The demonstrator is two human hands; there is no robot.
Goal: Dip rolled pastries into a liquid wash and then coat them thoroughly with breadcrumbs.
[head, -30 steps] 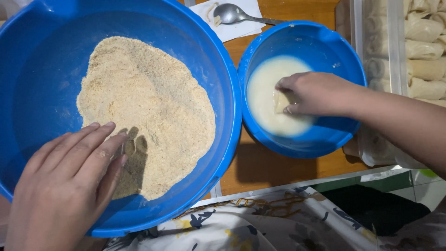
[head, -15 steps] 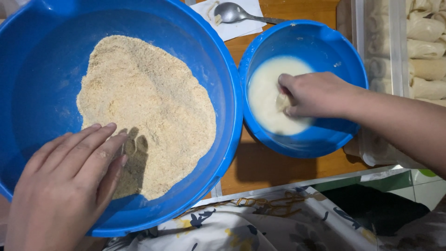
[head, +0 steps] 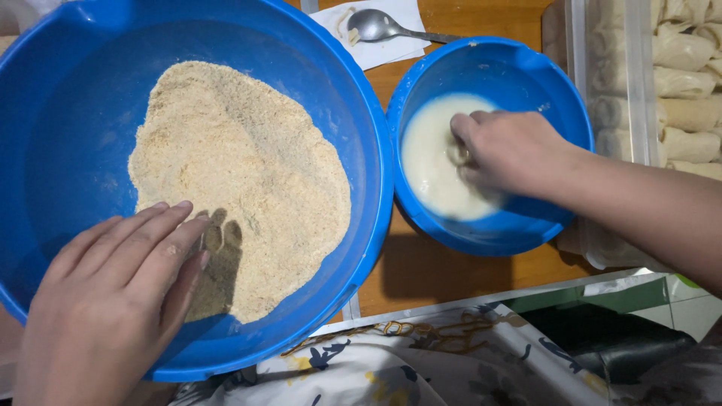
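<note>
Right hand [head: 511, 150] is down in the small blue bowl [head: 526, 75], fingers curled together and dipped into the white batter [head: 429, 162], looks like it's pinching sth pale at the fingertips but can't tell what. Wrist comes in from the right edge, forearm angled up over the bowl rim.

Left hand [head: 113, 301] lies flat, palm down, fingers together and straight, tips resting on the near edge of the breadcrumbs [head: 241, 173] in the big blue bowl [head: 45, 98]. Holding nothing afaict.

Both bowls sit side by side on a wooden table [head: 421, 271], rims just about touching. Behind them a metal spoon [head: 376, 26] on a white paper bit [head: 391, 15]. Far right, a clear plastic container [head: 602, 90] w/ rows of pale rolled wraps [head: 684, 90]. Patterned cloth [head: 376, 368] at bottom.
</note>
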